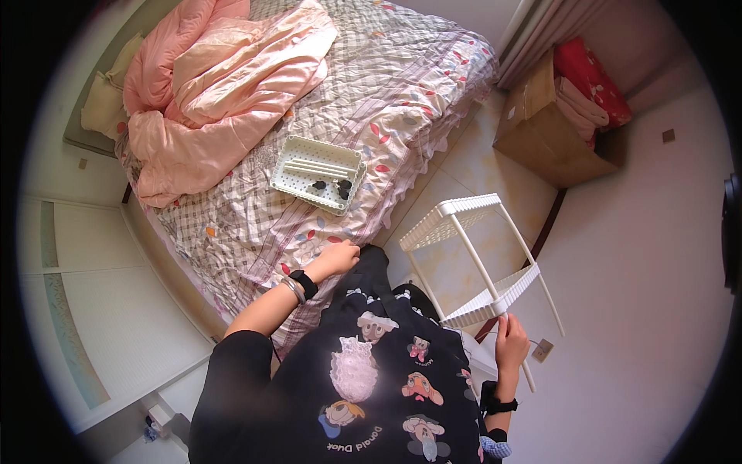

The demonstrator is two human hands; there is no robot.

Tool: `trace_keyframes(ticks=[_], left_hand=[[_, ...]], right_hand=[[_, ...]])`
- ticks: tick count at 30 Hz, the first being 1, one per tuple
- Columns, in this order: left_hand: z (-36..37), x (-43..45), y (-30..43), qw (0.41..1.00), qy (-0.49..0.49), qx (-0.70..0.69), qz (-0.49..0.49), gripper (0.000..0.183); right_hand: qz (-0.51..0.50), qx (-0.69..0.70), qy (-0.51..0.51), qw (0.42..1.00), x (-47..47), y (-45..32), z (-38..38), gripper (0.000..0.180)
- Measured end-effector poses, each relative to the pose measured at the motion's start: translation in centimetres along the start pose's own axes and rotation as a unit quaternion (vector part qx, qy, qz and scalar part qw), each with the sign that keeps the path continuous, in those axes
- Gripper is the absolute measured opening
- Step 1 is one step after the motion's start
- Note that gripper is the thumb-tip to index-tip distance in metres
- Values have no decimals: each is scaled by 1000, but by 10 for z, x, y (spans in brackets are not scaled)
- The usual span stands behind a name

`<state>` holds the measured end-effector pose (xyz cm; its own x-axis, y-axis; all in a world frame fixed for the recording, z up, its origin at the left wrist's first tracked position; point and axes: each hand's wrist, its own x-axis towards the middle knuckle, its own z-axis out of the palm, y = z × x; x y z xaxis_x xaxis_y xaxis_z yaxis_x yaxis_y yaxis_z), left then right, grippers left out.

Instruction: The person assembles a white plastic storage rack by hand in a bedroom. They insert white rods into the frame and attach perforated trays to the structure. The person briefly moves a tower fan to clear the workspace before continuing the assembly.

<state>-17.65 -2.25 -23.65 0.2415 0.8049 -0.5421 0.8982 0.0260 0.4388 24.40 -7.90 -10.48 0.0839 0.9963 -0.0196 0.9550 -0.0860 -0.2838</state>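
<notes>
My right hand (511,343) grips a white pole (526,371) of a partly assembled plastic shelf rack, just below its lower tier (493,304). The rack is tilted, with bare poles sticking out past this tier. More poles join it to the other slatted tier (455,214). My left hand (342,255) rests with curled fingers by my knee at the bed's edge, and nothing shows in it. On the bed, beyond that hand, lies a white perforated tray (295,190). Inside are several loose white tubes (316,168) and several small black parts (343,188), apparently casters.
The bed (371,75) has a patterned sheet and a crumpled pink quilt (226,87). A cardboard box (524,122) with folded textiles stands on the tiled floor (464,156) at the far right. The wall (632,261) runs close along the rack's right side, with a socket (543,350).
</notes>
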Motion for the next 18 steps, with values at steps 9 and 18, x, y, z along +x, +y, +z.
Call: trace_keyframes(ticks=[9, 18], left_hand=[[-4, 69, -108, 966, 182, -126, -136, 21], [-22, 139, -186, 931, 324, 68, -152, 44]], right_hand=[[63, -37, -96, 993, 8, -36, 17, 19], [114, -66, -203, 970, 23, -77, 25, 20]])
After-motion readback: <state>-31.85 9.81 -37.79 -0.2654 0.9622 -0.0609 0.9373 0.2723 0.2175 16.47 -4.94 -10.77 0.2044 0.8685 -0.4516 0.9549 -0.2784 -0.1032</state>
